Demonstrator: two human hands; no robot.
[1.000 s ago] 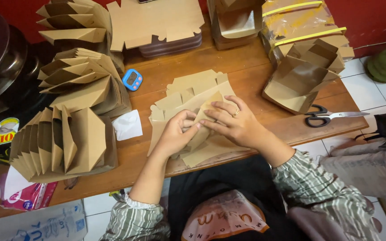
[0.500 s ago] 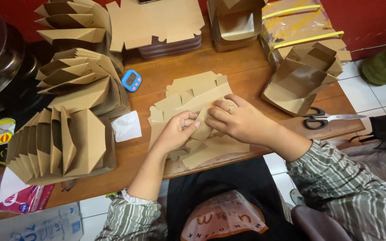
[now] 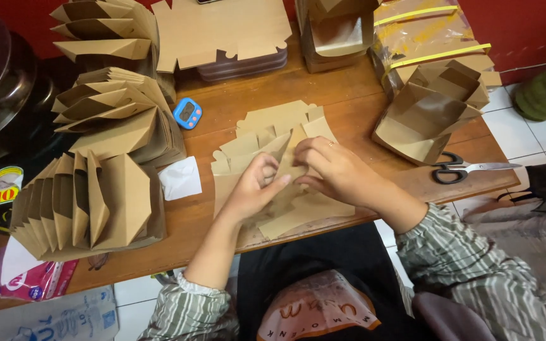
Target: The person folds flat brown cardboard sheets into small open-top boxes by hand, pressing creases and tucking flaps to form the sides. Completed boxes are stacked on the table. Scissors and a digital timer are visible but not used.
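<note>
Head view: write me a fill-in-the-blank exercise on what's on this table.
1. Both hands, left hand and right hand, fold a flat brown ____ blank.
2. The scissors have ____ handles.
3. The small blue timer lies on the ____ table.

Missing words: cardboard; black; wooden

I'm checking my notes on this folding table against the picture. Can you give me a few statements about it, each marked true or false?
1. Both hands, left hand and right hand, rest on the flat brown cardboard sheets. True.
2. The scissors lie to the left of the hands. False: they lie to the right, near the table edge.
3. A small blue timer sits on the wooden table. True.
4. The right hand holds the scissors. False: it presses on the cardboard.
5. Folded cardboard boxes stand stacked at the left. True.
</note>
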